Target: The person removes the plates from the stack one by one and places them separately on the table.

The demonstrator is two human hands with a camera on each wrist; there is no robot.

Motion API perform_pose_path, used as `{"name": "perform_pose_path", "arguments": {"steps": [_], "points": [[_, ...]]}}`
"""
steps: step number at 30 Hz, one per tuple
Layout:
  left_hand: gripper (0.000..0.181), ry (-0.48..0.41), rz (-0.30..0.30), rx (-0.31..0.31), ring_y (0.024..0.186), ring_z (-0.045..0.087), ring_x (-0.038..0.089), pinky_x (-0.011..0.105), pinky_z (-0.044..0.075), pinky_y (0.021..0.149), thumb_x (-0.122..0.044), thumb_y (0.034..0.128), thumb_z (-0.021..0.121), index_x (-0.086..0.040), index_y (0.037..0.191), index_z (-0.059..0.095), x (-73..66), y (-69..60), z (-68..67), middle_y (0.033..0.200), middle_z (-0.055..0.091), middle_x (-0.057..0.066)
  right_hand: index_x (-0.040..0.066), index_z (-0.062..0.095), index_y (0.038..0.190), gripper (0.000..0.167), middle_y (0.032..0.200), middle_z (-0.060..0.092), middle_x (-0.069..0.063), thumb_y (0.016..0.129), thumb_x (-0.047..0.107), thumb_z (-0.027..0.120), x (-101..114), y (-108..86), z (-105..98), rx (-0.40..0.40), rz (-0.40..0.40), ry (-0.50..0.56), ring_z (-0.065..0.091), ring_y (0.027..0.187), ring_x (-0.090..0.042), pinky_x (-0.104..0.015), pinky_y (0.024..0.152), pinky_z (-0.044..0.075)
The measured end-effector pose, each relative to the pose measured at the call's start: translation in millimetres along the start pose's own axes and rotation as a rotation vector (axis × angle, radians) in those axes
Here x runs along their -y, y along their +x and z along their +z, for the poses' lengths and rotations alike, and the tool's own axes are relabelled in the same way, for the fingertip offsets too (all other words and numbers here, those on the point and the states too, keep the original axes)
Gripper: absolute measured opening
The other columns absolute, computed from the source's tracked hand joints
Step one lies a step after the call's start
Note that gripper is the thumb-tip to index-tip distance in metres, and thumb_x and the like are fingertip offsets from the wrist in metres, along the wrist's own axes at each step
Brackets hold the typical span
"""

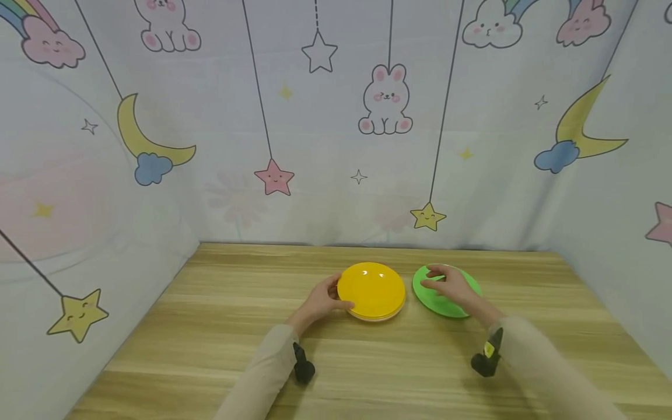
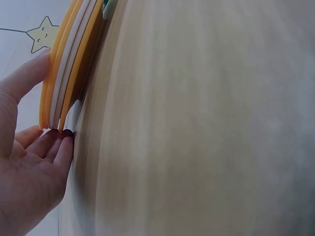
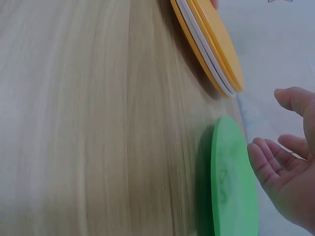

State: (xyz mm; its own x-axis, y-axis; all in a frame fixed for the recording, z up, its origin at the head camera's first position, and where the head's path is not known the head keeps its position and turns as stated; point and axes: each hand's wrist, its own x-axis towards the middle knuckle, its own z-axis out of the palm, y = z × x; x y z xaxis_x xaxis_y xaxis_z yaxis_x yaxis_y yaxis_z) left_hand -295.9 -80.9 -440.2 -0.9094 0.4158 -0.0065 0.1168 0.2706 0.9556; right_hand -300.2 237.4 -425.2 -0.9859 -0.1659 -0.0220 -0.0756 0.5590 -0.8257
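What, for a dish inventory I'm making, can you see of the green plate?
The green plate is round, smooth and plain-looking, perhaps plastic. It lies on the wood-grain table, right of the plate stack and apart from it. The right hand is over it, hiding part of it in the head view; whether the fingers touch it, I cannot tell.

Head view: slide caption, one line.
Left hand holds a stack of round orange and white plates; right hand hovers above a round green plate.
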Motion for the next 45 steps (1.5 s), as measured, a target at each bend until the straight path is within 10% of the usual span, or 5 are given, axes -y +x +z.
{"name": "perform_pose_path", "arguments": {"steps": [15, 21, 45], "points": [[0.079, 0.019, -0.005, -0.014, 0.122, 0.041, 0.036, 0.044, 0.035, 0.103, -0.008, 0.0761, 0.072, 0.008, 0.138, 0.026, -3.2, -3.1, 0.6, 0.139, 0.035, 0.024, -0.008, 0.044, 0.128, 0.064, 0.117, 0.054, -0.023, 0.079, 0.024, 0.070, 14.7, 12.3, 39.0, 0.020, -0.048, -0.049, 0.058, 0.093, -0.028, -0.031, 0.071, 0.053], [0.083, 0.047, -0.015, -0.038, 0.122, 0.043, 0.031, 0.041, 0.036, 0.103, -0.014, 0.0738, 0.075, 0.003, 0.140, 0.027, 18.7, 10.5, 1.8, 0.140, 0.037, 0.019, -0.008, 0.046, 0.126, 0.064, 0.115, 0.054, -0.022, 0.076, 0.021, 0.072, 15.6, 15.8, 48.4, -0.002, -0.038, -0.059, 0.059, 0.092, -0.028, -0.030, 0.069, 0.053], [0.084, 0.045, -0.029, -0.024, 0.127, 0.037, 0.030, 0.039, 0.033, 0.105, -0.019, 0.0729, 0.077, 0.002, 0.139, 0.029, 24.4, 13.7, 1.2, 0.142, 0.034, 0.017, -0.008, 0.046, 0.127, 0.061, 0.119, 0.051, -0.024, 0.074, 0.009, 0.072, 18.5, 17.0, 52.1, 0.022, 0.009, -0.011, 0.058, 0.091, -0.026, -0.026, 0.060, 0.051]]}}
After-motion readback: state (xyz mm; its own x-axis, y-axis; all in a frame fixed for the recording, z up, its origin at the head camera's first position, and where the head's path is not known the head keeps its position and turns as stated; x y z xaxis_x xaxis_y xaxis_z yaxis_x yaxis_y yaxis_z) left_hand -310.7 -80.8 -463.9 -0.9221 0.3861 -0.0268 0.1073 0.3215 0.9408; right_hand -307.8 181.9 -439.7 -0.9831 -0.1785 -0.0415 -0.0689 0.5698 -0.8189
